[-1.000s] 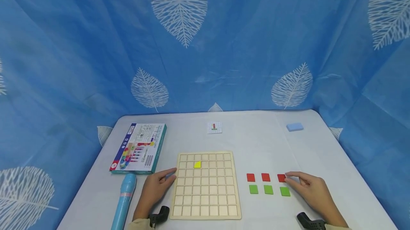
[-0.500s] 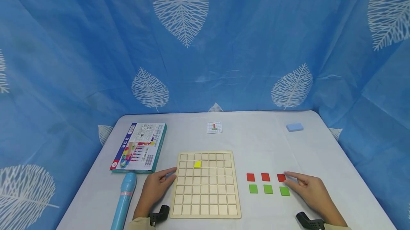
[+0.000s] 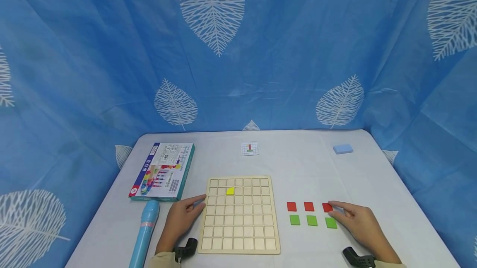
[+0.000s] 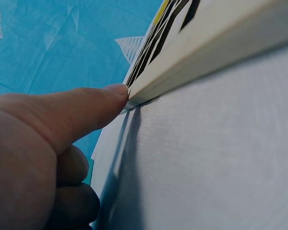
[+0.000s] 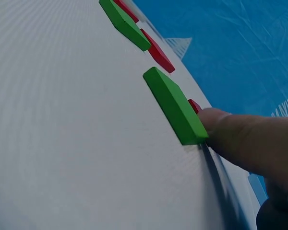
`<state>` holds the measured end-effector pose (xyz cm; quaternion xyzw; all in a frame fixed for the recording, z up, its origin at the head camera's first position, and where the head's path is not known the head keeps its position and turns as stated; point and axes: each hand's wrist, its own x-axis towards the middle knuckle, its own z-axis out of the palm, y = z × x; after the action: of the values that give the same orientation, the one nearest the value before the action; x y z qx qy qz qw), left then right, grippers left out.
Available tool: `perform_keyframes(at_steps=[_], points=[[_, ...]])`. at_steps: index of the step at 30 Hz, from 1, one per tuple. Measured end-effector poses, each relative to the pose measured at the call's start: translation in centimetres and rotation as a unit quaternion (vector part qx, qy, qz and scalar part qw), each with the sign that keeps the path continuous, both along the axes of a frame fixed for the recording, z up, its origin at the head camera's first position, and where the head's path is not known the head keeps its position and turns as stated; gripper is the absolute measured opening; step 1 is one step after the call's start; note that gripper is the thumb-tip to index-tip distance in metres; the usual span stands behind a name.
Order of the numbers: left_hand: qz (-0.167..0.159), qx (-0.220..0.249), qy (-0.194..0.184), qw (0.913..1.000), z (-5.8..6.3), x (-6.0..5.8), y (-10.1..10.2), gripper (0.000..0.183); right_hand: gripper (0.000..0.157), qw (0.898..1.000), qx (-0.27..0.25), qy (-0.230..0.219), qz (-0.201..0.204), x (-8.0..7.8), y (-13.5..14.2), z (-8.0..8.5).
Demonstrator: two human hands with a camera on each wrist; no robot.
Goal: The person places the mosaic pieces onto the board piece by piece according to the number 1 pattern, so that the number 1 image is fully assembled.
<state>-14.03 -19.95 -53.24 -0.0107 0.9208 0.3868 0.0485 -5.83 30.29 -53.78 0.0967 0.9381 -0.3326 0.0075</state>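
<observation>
My left hand (image 3: 181,217) rests at the left edge of a square wooden grid board (image 3: 276,218), index finger and thumb touching its rim. In the left wrist view the thumb (image 4: 93,112) presses the board's corner edge. A yellow tile (image 3: 230,191) sits in a cell of the second row from the top. My right hand (image 3: 359,223) pinches the rightmost red tile (image 3: 326,207) by its right part, still flat in its row. The right wrist view shows the thumb (image 5: 245,136) largely hiding that tile behind a green tile (image 5: 173,105).
Two other red tiles (image 3: 309,206) lie left of the pinched one, with a row of green tiles (image 3: 311,220) nearer me. A pattern card (image 3: 249,148) and a blue block (image 3: 343,148) lie farther back. At left are a printed box (image 3: 162,172) and a light-blue microphone-shaped tube (image 3: 145,230).
My right hand has shifted slightly left, bringing finger and thumb over the rightmost red tile's edges. The left hand stays at the board.
</observation>
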Motion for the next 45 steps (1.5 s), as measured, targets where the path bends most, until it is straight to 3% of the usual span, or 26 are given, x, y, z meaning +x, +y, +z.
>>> perform_keyframes(at_steps=[20,36,45], points=[[-0.004,0.002,0.001,1.0,0.0,0.1,0.0,0.033,0.042,0.999,0.031,0.013,0.002,-0.1,-0.5,0.2],[-0.008,0.017,0.008,0.9998,0.0,-0.1,-0.1,0.032,0.042,0.996,0.038,0.07,-0.031,-0.3,-0.9,0.2],[-0.008,0.012,0.01,0.9998,-0.1,-0.1,-0.2,0.032,0.041,0.996,0.038,0.079,-0.025,-0.5,-1.9,1.5]])
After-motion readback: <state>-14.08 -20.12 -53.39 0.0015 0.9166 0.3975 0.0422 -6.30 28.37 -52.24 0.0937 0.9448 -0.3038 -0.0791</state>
